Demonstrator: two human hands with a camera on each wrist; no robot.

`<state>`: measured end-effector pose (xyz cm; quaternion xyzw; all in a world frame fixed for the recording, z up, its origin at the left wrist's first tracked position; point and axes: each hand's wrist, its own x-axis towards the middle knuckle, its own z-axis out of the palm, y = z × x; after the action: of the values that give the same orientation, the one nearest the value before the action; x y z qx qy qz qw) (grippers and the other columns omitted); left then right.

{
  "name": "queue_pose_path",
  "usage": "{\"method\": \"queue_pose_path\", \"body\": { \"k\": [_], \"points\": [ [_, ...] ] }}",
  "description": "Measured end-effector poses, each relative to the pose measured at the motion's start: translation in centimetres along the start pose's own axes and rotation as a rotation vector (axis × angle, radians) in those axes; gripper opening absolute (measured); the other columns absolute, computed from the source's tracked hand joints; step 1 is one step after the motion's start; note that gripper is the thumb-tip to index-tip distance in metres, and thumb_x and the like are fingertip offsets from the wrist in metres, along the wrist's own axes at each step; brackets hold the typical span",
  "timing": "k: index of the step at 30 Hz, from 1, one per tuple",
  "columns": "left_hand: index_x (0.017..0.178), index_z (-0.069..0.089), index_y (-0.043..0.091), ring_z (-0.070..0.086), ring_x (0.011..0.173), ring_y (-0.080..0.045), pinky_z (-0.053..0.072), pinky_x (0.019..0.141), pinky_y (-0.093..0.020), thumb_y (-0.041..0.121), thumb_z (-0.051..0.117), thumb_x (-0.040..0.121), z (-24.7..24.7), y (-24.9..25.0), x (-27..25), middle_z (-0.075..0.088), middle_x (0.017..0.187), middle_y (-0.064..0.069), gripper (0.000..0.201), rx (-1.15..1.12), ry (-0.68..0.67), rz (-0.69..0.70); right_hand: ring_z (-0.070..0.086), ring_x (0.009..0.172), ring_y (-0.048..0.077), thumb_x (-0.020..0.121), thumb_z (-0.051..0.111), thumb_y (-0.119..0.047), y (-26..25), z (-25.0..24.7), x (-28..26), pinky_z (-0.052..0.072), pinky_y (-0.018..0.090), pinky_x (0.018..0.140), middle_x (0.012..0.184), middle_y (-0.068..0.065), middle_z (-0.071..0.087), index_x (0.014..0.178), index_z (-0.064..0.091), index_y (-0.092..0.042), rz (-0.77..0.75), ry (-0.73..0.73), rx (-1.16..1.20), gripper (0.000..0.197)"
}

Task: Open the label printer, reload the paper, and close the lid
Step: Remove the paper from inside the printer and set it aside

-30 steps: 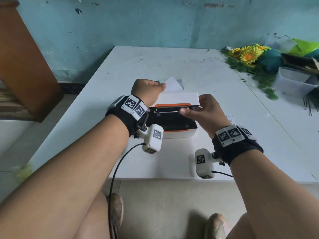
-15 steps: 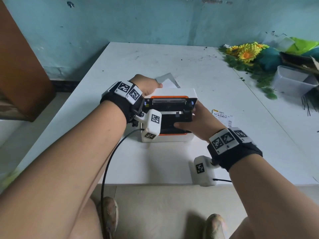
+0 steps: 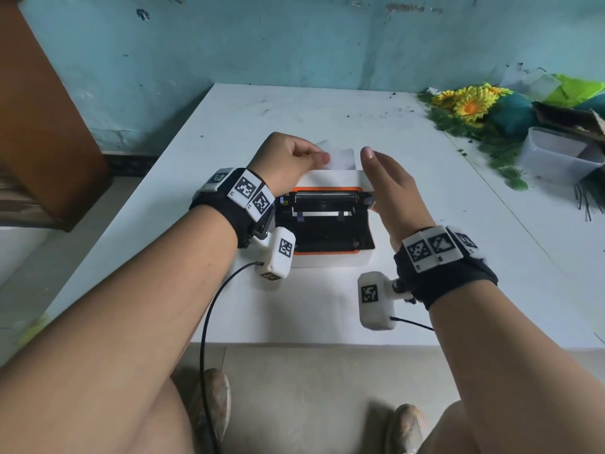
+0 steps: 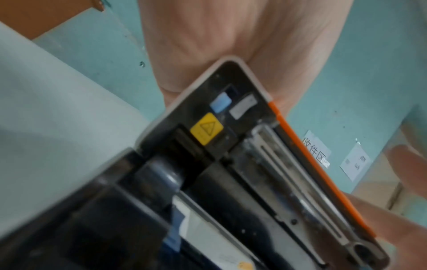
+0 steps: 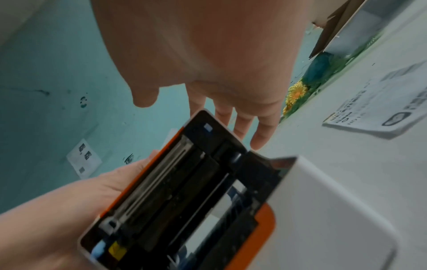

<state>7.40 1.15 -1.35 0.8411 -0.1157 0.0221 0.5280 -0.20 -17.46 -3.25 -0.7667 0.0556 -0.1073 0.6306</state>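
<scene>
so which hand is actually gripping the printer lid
The left hand: it holds the raised lid at its left corner. The right hand is open with straight fingers.

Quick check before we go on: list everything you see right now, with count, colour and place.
Printer: one, white with orange trim, mid-table, lid raised.
Paper: white, behind the lid, at the left hand's fingertips.
Table: one, white.
Printed sheet: one, white, on the table right of the printer.
Flowers: yellow with green leaves, far right.
Tub: one, clear, right edge.
Wall labels: white, on the teal wall.
Wrist cameras: two, white.
Left hand: holds the lid's left side.
Right hand: fingers straight, at the lid's right side.
</scene>
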Motion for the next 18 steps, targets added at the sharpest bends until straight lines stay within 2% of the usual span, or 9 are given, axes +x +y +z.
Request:
{"method": "queue_pose_path", "body": {
  "k": [1,3,5,8,10,12,14,16,18],
  "points": [
    [0.099,0.085,0.016,0.053,0.051,0.010,0.040,0.057,-0.007,0.029,0.079,0.095,0.0,0.1,-0.2,0.071,0.075,0.011,0.015,0.004,-0.021,0.006,0.069,0.117,0.004,0.099,0.058,-0.069,0.0,0.0,0.1,0.051,0.045,0.116,0.125,-0.015,0.073,0.135,0.068,-0.031,0.003,-0.004,-0.001,0.053],
    [0.096,0.085,0.021,0.058,0.065,-0.004,0.045,0.066,-0.017,0.034,0.080,0.094,-0.1,0.1,-0.6,0.073,0.080,0.001,0.015,-0.006,-0.052,0.018,0.065,0.107,-0.005,0.105,0.059,-0.059,-0.1,0.2,0.5,0.051,0.040,0.113,0.113,-0.022,0.069,0.135,0.068,-0.029,0.004,-0.004,-0.052,0.043],
    [0.092,0.085,0.023,0.060,0.077,-0.013,0.047,0.073,-0.025,0.036,0.081,0.092,-0.1,0.2,-0.8,0.079,0.092,-0.007,0.013,-0.019,-0.046,0.025,0.072,0.106,0.006,0.103,0.065,-0.056,0.1,0.5,0.9,0.056,0.042,0.108,0.109,-0.014,0.075,0.135,0.071,-0.025,-0.009,0.015,-0.133,0.046],
    [0.093,0.083,0.023,0.067,0.082,-0.006,0.049,0.077,-0.013,0.029,0.078,0.095,0.1,0.2,-1.0,0.079,0.092,0.004,0.009,0.003,-0.008,0.056,0.078,0.105,0.020,0.090,0.065,-0.067,0.6,0.8,1.1,0.061,0.052,0.102,0.110,-0.001,0.080,0.130,0.073,-0.025,-0.024,0.027,-0.207,0.059],
    [0.096,0.085,0.019,0.073,0.093,-0.011,0.054,0.086,-0.020,0.026,0.077,0.096,0.4,0.0,-0.9,0.080,0.094,0.005,0.010,0.020,0.037,0.084,0.077,0.109,0.023,0.085,0.064,-0.074,0.6,0.9,1.0,0.061,0.051,0.103,0.118,0.002,0.079,0.134,0.071,-0.023,-0.018,0.025,-0.244,0.070],
    [0.098,0.085,0.017,0.075,0.099,-0.016,0.056,0.092,-0.025,0.027,0.078,0.096,0.5,-0.1,-0.7,0.082,0.098,0.002,0.012,0.036,0.068,0.093,0.071,0.123,0.022,0.080,0.062,-0.081,0.4,0.8,1.0,0.056,0.047,0.110,0.133,0.002,0.074,0.141,0.066,-0.023,-0.003,0.016,-0.259,0.085],
    [0.099,0.085,0.016,0.074,0.098,-0.013,0.054,0.092,-0.021,0.028,0.077,0.096,0.4,-0.2,-0.5,0.081,0.098,0.003,0.014,0.038,0.092,0.072,0.059,0.139,0.019,0.087,0.070,-0.076,0.2,0.7,0.6,0.048,0.035,0.113,0.149,0.001,0.063,0.151,0.057,-0.023,0.001,-0.014,-0.285,0.084],
    [0.099,0.084,0.017,0.073,0.093,-0.010,0.053,0.089,-0.019,0.030,0.077,0.096,0.2,-0.3,-0.1,0.079,0.095,0.006,0.015,0.027,0.110,0.043,0.053,0.137,0.015,0.087,0.081,-0.065,0.3,0.3,0.2,0.046,0.030,0.108,0.152,-0.004,0.056,0.157,0.050,-0.023,0.000,-0.049,-0.301,0.088],
    [0.099,0.084,0.018,0.073,0.091,-0.009,0.053,0.084,-0.018,0.030,0.077,0.096,0.1,-0.3,0.3,0.078,0.091,0.009,0.014,0.036,0.122,0.030,0.049,0.126,0.009,0.081,0.089,-0.059,0.4,-0.1,0.0,0.043,0.025,0.100,0.144,-0.010,0.052,0.160,0.046,-0.025,-0.009,-0.077,-0.326,0.096]
  ]
}}
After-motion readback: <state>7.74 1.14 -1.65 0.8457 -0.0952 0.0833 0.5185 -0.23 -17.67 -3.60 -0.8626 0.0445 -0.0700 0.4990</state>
